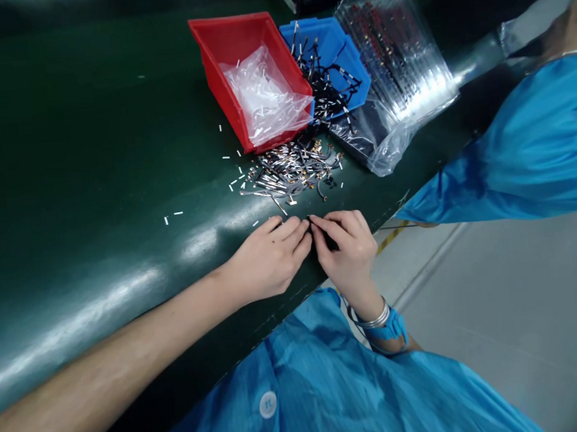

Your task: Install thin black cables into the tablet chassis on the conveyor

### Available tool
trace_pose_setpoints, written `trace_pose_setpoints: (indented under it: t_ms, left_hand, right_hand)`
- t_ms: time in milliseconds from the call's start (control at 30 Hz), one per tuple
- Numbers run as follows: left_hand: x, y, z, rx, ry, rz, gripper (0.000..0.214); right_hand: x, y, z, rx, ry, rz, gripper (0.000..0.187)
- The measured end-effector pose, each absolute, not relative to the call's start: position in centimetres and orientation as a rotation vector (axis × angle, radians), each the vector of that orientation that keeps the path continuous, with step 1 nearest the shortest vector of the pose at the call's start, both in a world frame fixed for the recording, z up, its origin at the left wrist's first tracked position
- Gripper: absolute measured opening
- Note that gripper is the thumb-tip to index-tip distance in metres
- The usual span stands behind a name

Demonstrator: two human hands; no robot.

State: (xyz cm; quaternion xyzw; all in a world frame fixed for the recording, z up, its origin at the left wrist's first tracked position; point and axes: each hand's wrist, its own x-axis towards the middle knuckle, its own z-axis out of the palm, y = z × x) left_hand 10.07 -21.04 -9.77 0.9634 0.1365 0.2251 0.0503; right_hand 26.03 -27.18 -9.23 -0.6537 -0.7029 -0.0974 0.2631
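Dark green rubber-surfaced workbench (72, 190), glossy, curved at near edge; grey floor (509, 313) beyond it. Blue woven smock (329, 396) with white round snap button (267, 404) at bottom of view; second blue smock sleeve (533, 149) at right, wearer not determinable. Clear ridged plastic tray stack (390, 47) in a thin clear bag, far side of bench. Red open-fronted plastic bin (222, 83), tipped, holds crumpled clear plastic bag (261, 94). Blue plastic bin (342, 63) holds tangled black-and-silver wire pieces (324, 83). Loose heap of metallic terminal strips (286, 174) spills below both bins; short white pieces (178, 213) scattered left of it. Left hand (266, 260) and right hand (344, 252) meet just below the heap, fingers closed, pinching small dark piece (309, 222) between them; its exact form is hidden. Right wrist wears blue strap (390, 327).
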Motion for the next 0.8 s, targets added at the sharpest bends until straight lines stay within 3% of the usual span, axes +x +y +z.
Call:
trace_pose_setpoints:
  t_ms: [467,800]
  left_hand:
    - [10.1,-21.0,-10.0,2.896,0.405,0.643,0.031]
    - [10.2,-21.0,-10.1,2.954,0.409,0.675,0.029]
  right_hand:
    - [24.2,-27.6,-7.6,-2.129,-1.963,-0.122,0.033]
    - [24.9,-27.9,-8.4,-1.981,-1.94,-0.169,0.037]
